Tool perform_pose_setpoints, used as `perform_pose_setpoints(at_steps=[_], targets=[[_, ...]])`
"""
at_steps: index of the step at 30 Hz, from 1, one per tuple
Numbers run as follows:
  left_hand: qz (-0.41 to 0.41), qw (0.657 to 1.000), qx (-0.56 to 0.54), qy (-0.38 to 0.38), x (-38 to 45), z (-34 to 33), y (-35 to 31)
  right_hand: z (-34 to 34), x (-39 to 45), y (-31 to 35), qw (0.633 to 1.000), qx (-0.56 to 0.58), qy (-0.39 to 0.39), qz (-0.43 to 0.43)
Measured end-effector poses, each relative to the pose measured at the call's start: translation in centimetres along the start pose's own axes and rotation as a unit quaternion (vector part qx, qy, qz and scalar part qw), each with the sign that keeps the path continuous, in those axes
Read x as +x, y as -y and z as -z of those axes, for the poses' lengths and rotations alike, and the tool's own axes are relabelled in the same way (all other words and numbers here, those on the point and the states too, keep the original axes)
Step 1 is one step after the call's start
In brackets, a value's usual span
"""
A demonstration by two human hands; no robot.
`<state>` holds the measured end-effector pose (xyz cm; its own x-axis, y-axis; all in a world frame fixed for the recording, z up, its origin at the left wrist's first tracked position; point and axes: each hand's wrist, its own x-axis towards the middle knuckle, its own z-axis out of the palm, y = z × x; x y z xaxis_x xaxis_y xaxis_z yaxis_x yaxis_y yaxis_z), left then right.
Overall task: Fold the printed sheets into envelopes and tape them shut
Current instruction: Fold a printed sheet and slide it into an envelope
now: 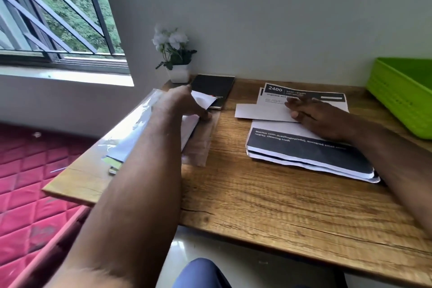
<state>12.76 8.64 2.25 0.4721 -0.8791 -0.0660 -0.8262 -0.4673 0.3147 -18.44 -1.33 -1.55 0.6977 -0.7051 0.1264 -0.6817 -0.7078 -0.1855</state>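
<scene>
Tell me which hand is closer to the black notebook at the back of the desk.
Left. The left hand is right beside the black notebook, gripping white envelopes that overlap its near edge. The right hand lies apart, to the right, on the printed sheets.

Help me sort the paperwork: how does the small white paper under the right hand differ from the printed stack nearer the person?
The small white paper is blank, single and lies farther back; the printed stack bears a black band with white text, holds several layers and is larger. The right hand rests partly on both. Both lie flat on the wooden desk.
</scene>
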Motion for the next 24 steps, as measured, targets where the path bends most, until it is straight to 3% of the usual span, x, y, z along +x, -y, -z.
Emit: perform_pose_setpoints(at_steps=[3, 5, 7, 9, 12, 14, 15, 17, 19, 22, 24], targets=[[0.012, 0.997, -0.016, -0.068, -0.6, 0.5, -0.4, 0.2, -0.2, 0.0, 1.0, -0.004, -0.018, 0.006], [-0.033, 0.985, -0.084, -0.149, -1.5, 1.5, -1.0, 0.6, -0.4, 0.4, 0.999, -0.003, -0.035, 0.009], [-0.132, 0.932, -0.229, -0.246, -2.4, 2.9, -2.2, 0.9, -0.7, 1.1, 0.997, 0.018, -0.07, 0.017], [-0.215, 0.812, -0.46, -0.288, -3.3, 4.3, -4.0, 1.6, -1.3, 2.4, 0.99, 0.072, -0.119, 0.035], [-0.171, 0.603, -0.751, -0.21, -3.0, 4.4, -6.0, 2.8, -2.6, 5.3, 0.966, 0.144, -0.187, 0.103], [-0.117, 0.517, -0.837, -0.135, -1.7, 3.2, -6.4, 3.1, -3.2, 7.1, 0.95, 0.151, -0.223, 0.159], [-0.09, 0.494, -0.859, -0.101, -1.3, 2.3, -6.5, 3.1, -3.3, 7.6, 0.942, 0.135, -0.248, 0.182], [-0.038, 0.464, -0.884, -0.045, -0.6, 0.2, -6.4, 2.6, -2.9, 8.1, 0.922, 0.084, -0.304, 0.225], [-0.03, 0.457, -0.889, 0.017, -0.4, -1.6, -6.6, 2.1, -2.6, 7.9, 0.902, 0.063, -0.346, 0.25], [-0.079, 0.467, -0.871, 0.132, -1.0, -3.6, -7.1, 1.6, -2.5, 7.0, 0.913, 0.082, -0.324, 0.232], [-0.089, 0.48, -0.856, 0.168, -1.1, -4.3, -7.5, 1.3, -2.6, 6.3, 0.931, 0.095, -0.27, 0.225]])
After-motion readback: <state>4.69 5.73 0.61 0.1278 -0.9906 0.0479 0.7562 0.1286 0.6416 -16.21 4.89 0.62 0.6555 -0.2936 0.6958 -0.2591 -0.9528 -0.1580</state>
